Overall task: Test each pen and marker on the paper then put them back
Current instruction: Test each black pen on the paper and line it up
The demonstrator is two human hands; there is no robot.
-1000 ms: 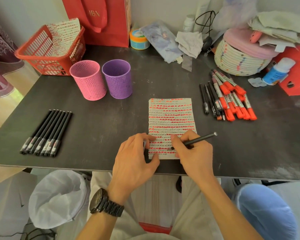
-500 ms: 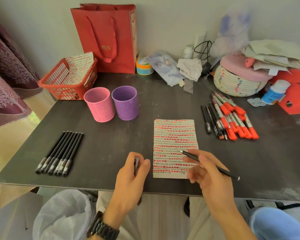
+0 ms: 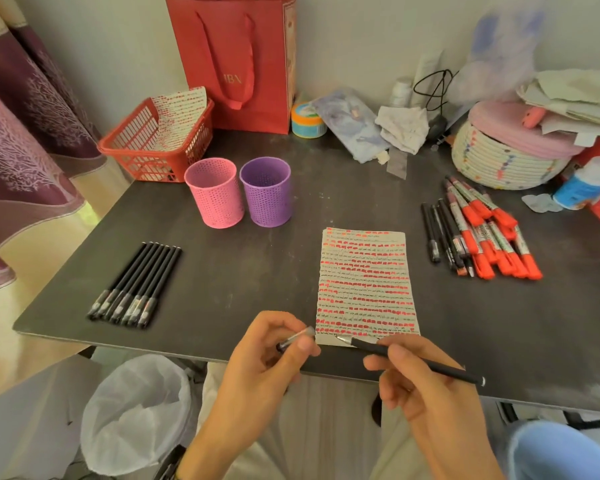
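Both arms are cut off at the bottom edge, and the small marks on the paper [image 3: 366, 285] are too tiny to read. The left hand [image 3: 260, 372] pinches a clear pen cap [image 3: 297, 338] between thumb and curled fingers [image 3: 274, 322]. The right hand [image 3: 430, 389] holds a black pen [image 3: 416, 360] in bent fingers [image 3: 397, 355]. The pen's tip seems to be just at the paper's near edge. The paper lies flat on the dark surface [image 3: 250, 258]. A row of black pens [image 3: 136, 282] lies left and a heap of pens and orange markers [image 3: 482, 237] lies right. A pink cup [image 3: 215, 194] and a purple cup [image 3: 267, 192] stand behind.

On the dark surface [image 3: 250, 271] before me lie a marked paper [image 3: 366, 285], black pens [image 3: 136, 282], orange markers [image 3: 492, 244], a pink cup [image 3: 215, 192], a purple cup [image 3: 267, 190].
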